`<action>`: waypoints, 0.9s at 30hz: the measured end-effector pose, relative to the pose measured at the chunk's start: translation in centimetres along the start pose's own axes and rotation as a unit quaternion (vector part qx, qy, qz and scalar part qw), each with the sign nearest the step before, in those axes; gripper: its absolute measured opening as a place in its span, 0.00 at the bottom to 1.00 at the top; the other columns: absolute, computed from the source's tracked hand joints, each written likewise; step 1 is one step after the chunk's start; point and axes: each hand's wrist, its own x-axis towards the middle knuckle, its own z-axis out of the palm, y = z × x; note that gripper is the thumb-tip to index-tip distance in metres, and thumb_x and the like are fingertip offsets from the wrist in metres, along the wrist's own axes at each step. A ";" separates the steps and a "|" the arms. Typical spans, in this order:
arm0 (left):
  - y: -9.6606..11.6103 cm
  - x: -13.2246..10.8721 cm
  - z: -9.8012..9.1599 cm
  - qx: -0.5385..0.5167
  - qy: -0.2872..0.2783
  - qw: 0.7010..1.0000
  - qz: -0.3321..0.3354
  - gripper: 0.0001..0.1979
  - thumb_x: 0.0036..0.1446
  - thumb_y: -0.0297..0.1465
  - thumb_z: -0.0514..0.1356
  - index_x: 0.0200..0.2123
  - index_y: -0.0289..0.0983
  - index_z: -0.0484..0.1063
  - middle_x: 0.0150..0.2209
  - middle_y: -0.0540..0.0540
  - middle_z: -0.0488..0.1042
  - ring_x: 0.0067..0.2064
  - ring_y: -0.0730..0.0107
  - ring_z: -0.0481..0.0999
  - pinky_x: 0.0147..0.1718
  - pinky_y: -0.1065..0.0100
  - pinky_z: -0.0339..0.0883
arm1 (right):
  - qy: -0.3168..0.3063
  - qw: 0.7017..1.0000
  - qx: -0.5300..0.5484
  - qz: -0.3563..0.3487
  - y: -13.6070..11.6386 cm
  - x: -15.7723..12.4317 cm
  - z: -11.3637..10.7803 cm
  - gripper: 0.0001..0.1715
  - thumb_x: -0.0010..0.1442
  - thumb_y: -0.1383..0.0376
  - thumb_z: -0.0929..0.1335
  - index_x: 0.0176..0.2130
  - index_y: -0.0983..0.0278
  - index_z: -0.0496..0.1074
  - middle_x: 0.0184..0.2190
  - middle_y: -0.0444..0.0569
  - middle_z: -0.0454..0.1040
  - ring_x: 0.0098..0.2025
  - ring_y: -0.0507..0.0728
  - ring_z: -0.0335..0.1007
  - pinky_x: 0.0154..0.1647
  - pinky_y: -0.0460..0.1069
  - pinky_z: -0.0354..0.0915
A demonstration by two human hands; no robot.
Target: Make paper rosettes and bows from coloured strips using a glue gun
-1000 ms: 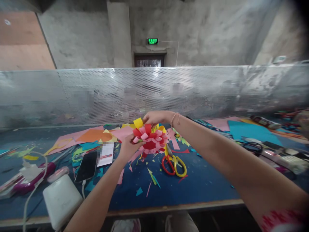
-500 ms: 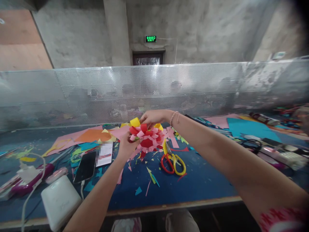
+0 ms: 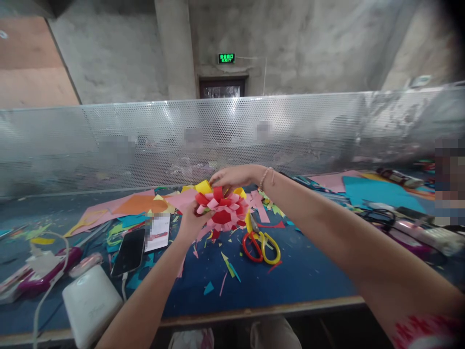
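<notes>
Between the fingers of both hands sits a layered red-and-pink paper flower (image 3: 221, 217). At its left edge the left hand (image 3: 192, 220) has its fingers clamped on the petals; over its far edge bend the fingers of the right hand (image 3: 238, 177), beside a yellow paper loop (image 3: 202, 187), and whether they pinch anything I cannot tell. Nearer than the right fingers lie scissors (image 3: 260, 237); left of the left fingers, a dark phone (image 3: 128, 252) and orange paper (image 3: 140, 205).

Arms (image 3: 154, 283) forward, hands (image 3: 194, 219) near each other
</notes>
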 end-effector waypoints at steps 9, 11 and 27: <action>0.0 0.1 -0.1 -0.011 0.028 1.000 -0.005 0.17 0.44 0.33 0.65 0.40 0.36 0.71 0.37 0.46 0.77 0.39 0.64 0.76 0.38 0.65 0.71 | 0.111 0.981 -0.111 -0.115 0.2 -1.3 1.8 0.21 0.55 0.57 0.68 0.47 0.63 0.71 0.47 0.50 0.74 0.44 0.54 0.70 0.42 0.46 0.65; 0.0 0.0 -0.1 0.001 0.032 0.999 -0.003 0.16 0.44 0.33 0.65 0.39 0.37 0.72 0.35 0.47 0.77 0.36 0.66 0.75 0.35 0.67 0.70 | 0.131 0.969 -0.162 -0.134 0.6 -1.1 1.9 0.26 0.51 0.60 0.71 0.50 0.63 0.70 0.49 0.50 0.73 0.46 0.55 0.69 0.45 0.46 0.64; 0.6 -0.6 0.3 0.053 0.048 0.997 0.007 0.13 0.45 0.33 0.64 0.35 0.36 0.72 0.32 0.47 0.76 0.35 0.65 0.75 0.35 0.67 0.68 | 0.188 0.939 -0.243 -0.157 1.0 -0.8 2.3 0.18 0.51 0.63 0.69 0.44 0.61 0.73 0.40 0.48 0.75 0.40 0.55 0.70 0.40 0.48 0.63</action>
